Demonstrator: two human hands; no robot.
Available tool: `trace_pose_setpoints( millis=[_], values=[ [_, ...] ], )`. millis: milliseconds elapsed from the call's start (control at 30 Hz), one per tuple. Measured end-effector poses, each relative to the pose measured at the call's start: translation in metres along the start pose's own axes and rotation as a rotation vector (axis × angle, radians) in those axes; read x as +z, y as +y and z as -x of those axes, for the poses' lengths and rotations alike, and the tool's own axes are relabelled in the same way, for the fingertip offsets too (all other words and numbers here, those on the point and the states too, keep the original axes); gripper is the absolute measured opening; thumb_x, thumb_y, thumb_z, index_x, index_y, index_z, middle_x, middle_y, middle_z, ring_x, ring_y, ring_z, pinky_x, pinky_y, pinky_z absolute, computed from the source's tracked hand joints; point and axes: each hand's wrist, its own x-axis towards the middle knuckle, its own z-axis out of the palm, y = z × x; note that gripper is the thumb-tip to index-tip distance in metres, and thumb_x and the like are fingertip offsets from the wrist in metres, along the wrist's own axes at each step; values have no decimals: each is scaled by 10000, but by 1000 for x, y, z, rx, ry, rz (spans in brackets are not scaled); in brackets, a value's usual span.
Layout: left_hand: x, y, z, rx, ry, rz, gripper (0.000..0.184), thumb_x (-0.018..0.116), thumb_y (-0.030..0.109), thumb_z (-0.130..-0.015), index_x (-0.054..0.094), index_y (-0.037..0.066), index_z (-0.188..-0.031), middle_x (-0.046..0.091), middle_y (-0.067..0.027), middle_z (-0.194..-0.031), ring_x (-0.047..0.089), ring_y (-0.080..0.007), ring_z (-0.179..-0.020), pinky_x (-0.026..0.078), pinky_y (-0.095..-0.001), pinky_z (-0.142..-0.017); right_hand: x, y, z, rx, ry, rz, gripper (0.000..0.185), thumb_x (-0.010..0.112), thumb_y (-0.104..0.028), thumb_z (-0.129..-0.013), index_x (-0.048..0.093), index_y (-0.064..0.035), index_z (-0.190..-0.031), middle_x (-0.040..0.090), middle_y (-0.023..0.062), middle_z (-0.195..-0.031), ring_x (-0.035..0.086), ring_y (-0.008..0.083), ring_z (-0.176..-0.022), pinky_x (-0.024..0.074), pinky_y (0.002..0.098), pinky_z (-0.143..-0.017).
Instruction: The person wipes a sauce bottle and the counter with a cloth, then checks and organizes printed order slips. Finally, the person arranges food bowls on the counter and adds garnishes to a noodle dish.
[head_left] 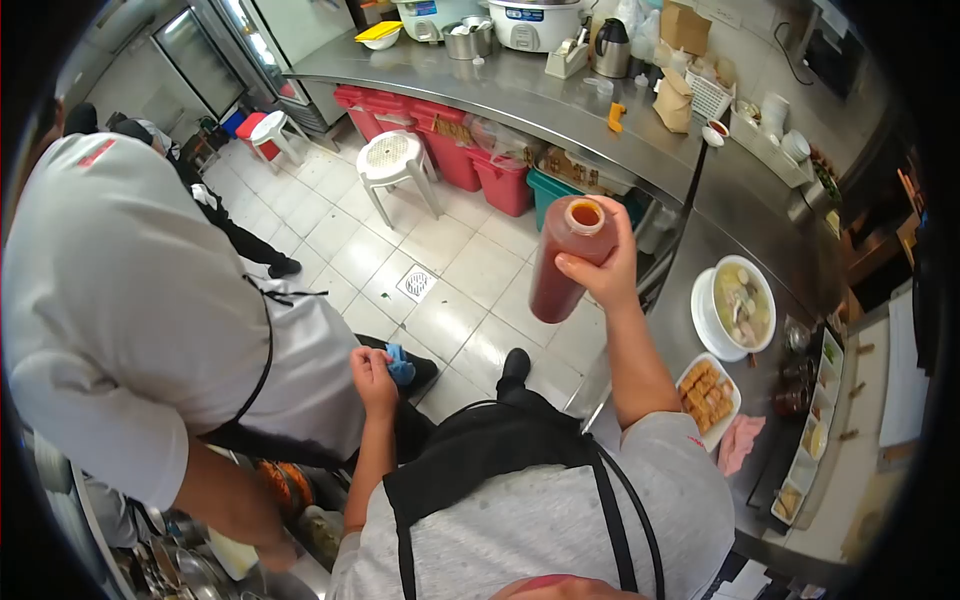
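My right hand (606, 262) is wrapped around a plastic squeeze bottle (566, 275) of reddish-brown sauce. The bottle has no cap on; its open mouth faces up toward me, and it is held over the floor beside the counter. My left hand (374, 380) is lower and to the left, its fingers curled closed. A crumpled blue cloth-like piece (401, 366) shows right beside those fingers; whether the hand grips it is unclear. Close to my right forearm on the counter are a white dish of golden fried pieces (708, 396) and a white bowl of soup (743, 303).
A co-worker in a white shirt (170, 300) stands close on my left. The steel counter (650, 165) curves from ahead to my right, with a pink cloth (740, 444) and condiment tray (808, 440) on it. A white stool (393, 165) and red bins (445, 150) stand ahead.
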Motion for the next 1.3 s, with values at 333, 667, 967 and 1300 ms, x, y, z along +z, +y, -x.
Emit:
trace_pose_setpoints(
  millis=[333,667,967,1300],
  values=[
    [98,-78,-184,-94,-98,-228,145,367,169,-846,378,43,-775,398,-40,-543,394,-120,-424,350,-250,-413,-38,88,-115,54,124,101,637,710,-82,-495,395,-49,-1047,507,65,-965,493,150,-910,388,283,-812],
    [148,-198,-296,-314,12,-26,144,387,191,-834,382,65,-764,385,-11,-558,363,-81,-477,319,-213,-429,-49,169,-218,75,231,115,606,690,-93,-539,380,-40,-1057,493,73,-984,484,149,-918,396,288,-799],
    [241,-265,-423,-509,-167,-9,152,374,181,-826,380,55,-742,385,-18,-560,369,-90,-489,325,-227,-444,-66,279,-342,-16,435,338,603,690,-85,-560,369,-32,-1067,480,86,-999,482,159,-923,398,291,-800],
    [330,-247,-564,-359,-467,120,159,377,187,-853,374,67,-748,379,-7,-560,357,-77,-466,316,-205,-429,-97,407,-443,-97,627,479,633,700,-75,-558,342,-33,-1079,471,86,-1003,485,165,-924,401,299,-803]
  ],
)
